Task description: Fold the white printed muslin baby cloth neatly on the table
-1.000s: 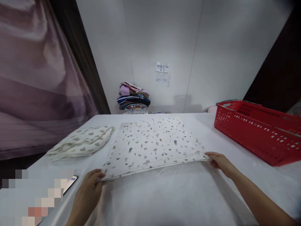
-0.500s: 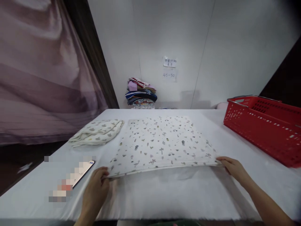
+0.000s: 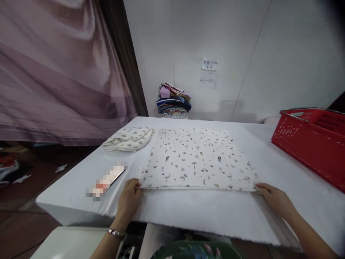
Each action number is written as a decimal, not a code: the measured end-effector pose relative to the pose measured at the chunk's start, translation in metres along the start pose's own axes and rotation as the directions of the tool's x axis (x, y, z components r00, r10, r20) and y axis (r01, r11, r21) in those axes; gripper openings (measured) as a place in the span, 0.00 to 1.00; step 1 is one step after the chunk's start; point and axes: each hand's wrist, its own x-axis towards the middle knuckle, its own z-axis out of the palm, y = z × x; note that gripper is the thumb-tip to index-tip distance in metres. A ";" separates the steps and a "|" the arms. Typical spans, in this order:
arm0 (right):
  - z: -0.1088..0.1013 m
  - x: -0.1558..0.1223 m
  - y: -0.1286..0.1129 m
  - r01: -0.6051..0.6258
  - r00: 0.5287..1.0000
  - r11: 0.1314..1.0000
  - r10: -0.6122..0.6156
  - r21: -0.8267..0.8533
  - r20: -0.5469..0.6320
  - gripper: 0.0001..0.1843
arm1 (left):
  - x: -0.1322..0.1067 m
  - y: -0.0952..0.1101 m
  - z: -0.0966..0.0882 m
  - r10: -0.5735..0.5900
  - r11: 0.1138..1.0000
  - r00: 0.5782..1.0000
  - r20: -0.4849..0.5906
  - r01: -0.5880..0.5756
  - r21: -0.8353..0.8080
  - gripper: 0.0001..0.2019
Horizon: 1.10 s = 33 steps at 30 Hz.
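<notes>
Pale panelled wall behind a white-covered table. Item one: printed white cotton cloth, small palm, flamingo and rainbow motifs, lying flat at the table's middle, its doubled hem parallel to the near edge. Change noted: the hem, aslant across the view a second ago, now runs nearly level and straight, so the cloth sits squarer to the person; the view has also turned, so part of the shift may be the camera's. Orientation: hem toward the person, motifs upright from that side; long axis apparently left to right, though foreshortening leaves this uncertain. Left hand, metal bracelet at wrist: fingers pinching the cloth's near left corner. Right hand: thumb and fingers pinching the near right corner. Outward: folded cloud-print cloth by the table's left edge; pixelated slim object, possibly a phone, toward the near left corner; red plastic basket, right edge; stack of folded textiles beyond the far edge.
</notes>
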 end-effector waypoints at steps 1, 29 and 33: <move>0.000 -0.002 -0.002 0.005 1.000 1.000 -0.005 -0.010 -0.005 0.22 | 0.000 0.000 0.000 0.012 1.000 1.000 -0.013 -0.012 -0.002 0.05; -0.005 0.235 -0.093 0.014 0.999 0.943 0.003 0.334 -0.051 0.17 | 0.162 0.146 0.158 0.586 0.748 0.708 0.394 -0.659 0.073 0.26; 0.007 0.298 -0.103 -0.055 0.995 0.950 0.076 0.308 -0.057 0.25 | 0.169 0.135 0.185 0.558 0.752 0.719 0.414 -0.649 0.116 0.28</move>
